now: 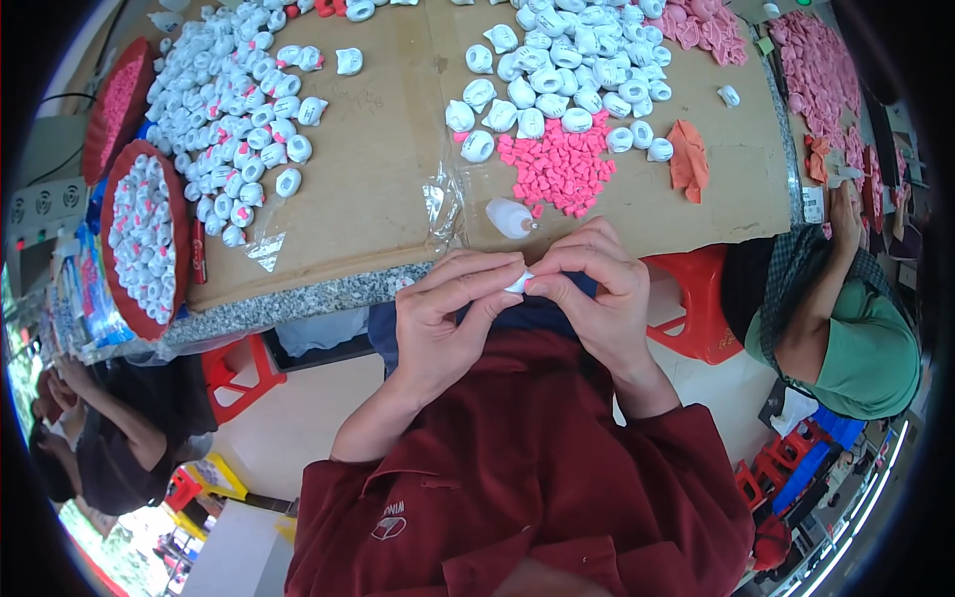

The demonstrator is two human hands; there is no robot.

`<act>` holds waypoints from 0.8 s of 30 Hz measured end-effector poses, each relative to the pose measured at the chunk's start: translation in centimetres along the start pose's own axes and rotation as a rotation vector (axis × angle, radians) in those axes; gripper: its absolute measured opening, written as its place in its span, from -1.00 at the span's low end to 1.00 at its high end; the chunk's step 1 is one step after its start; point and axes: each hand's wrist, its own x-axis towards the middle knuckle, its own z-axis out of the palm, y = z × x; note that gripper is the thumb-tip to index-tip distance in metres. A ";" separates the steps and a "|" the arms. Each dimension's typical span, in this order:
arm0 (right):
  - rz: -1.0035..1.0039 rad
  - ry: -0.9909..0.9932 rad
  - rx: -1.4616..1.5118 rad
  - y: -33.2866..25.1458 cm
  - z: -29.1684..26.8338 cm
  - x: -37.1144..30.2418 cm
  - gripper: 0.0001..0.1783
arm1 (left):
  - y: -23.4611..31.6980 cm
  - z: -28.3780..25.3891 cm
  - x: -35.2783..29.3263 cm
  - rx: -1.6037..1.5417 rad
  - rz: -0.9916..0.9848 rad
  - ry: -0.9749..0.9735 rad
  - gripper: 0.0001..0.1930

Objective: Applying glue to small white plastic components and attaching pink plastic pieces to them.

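Just past the table's near edge, my left hand (pixel 456 313) pinches a small white plastic piece (pixel 518 283) between thumb and fingers. My right hand (pixel 600 294) meets it from the other side, thumb and forefinger closed against the same piece. Fingers cover most of it, and anything else in the right fingertips is too small to tell. Beyond the hands lies a small translucent squeeze bottle (pixel 509 218) with a narrow tip. Behind it spreads a heap of tiny pink bow-shaped pieces (pixel 559 167), and past that a pile of white cat-head-shaped pieces (pixel 542 75).
White pieces with pink bows (pixel 239 129) cover the table's left side, next to red trays (pixel 180 249). An orange cloth (pixel 688 159) and a red pen (pixel 199 254) lie on the cardboard (pixel 388 129). Co-workers sit at both sides; red stools (pixel 696 298) stand close by.
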 end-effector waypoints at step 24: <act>-0.102 0.249 -0.245 0.6 2.6 1.6 -0.58 | -0.6 -3.4 5.7 0.724 0.193 0.312 -0.77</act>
